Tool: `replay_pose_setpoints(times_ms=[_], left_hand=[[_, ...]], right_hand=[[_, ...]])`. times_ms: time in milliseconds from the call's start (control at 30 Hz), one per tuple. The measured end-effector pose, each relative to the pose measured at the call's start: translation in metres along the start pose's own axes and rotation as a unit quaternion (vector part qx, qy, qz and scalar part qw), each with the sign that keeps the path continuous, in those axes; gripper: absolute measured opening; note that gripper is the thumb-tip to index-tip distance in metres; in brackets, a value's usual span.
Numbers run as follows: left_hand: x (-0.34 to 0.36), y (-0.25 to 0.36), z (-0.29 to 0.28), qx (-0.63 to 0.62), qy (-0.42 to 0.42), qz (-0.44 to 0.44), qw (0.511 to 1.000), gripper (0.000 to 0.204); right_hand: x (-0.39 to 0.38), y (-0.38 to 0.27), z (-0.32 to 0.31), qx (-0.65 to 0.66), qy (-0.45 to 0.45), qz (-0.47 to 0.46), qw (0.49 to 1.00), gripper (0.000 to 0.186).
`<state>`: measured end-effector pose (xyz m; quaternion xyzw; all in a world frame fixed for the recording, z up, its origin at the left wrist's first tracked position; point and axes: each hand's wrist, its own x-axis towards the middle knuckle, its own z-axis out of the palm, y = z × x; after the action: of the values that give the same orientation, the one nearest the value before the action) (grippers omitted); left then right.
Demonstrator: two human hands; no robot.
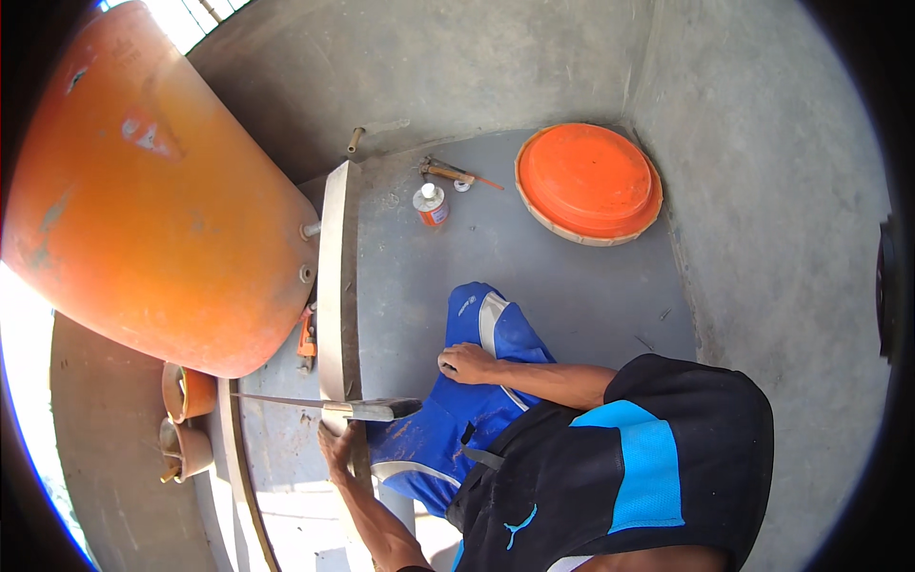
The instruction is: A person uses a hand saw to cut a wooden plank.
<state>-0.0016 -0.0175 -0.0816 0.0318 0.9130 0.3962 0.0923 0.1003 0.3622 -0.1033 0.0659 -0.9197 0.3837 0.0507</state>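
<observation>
A long pale wooden board (333,276) runs lengthwise to the left of my legs. My left hand (338,446) is wrapped round the near part of this board. Just beyond those fingers, what looks like a handsaw (381,410) lies across the board, its thin blade pointing left and its grey handle toward my lap. My right hand (467,363) rests on my blue-trousered knee, fingers curled closed. Something small and dark shows at that fist, too small to name.
A large orange tank (162,191) stands at the left. On the grey floor lie a hammer (446,172), a white-capped bottle (431,204) and an orange-handled tool (307,336). An orange round basin (589,181) sits by the far right wall. Two small buckets (195,393) stand lower left.
</observation>
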Motion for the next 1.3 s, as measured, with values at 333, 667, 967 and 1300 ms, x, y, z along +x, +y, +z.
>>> replay_pose_setpoints(times_ms=[333, 667, 967, 1300], left_hand=[[-0.004, 0.021, 0.003, -0.025, 0.009, 0.005, 1.000, 0.090], [0.002, 0.021, 0.004, 0.035, 0.029, -0.032, 0.998, 0.099], [-0.011, 0.007, -0.002, 0.017, -0.001, -0.059, 0.998, 0.111], [-0.013, 0.025, -0.006, 0.178, -0.007, -0.079, 0.981, 0.122]], right_hand=[[0.000, -0.002, 0.001, -0.007, 0.015, 0.018, 1.000, 0.014], [0.006, 0.001, 0.000, -0.025, 0.038, 0.003, 0.999, 0.012], [-0.003, -0.008, 0.010, 0.011, 0.019, -0.014, 1.000, 0.020], [0.000, -0.098, -0.003, 0.107, -0.004, -0.231, 0.967, 0.068]])
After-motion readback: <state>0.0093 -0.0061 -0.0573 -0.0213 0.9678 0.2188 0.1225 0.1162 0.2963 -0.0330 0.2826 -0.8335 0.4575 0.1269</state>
